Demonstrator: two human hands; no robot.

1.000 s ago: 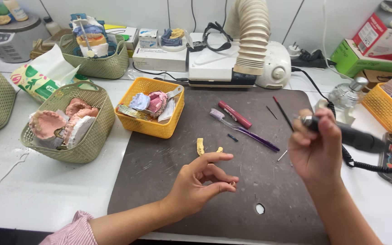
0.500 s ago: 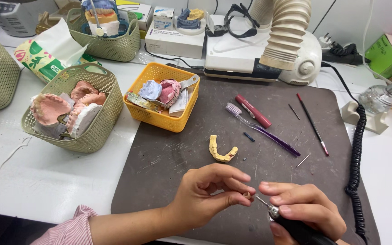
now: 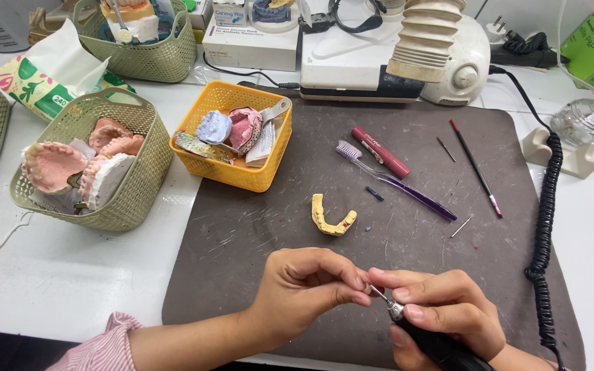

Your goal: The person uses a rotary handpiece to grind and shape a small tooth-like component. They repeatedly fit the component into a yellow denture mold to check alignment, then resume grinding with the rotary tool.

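Your right hand grasps the black rotary handpiece; your left hand pinches its thin metal bur, lower centre, above the dark grey mat.

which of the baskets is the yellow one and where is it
The yellow basket sits half on the dark mat's upper-left corner, holding dental casts. The other baskets, like the olive-green basket to its left, are all green and stand off the mat.
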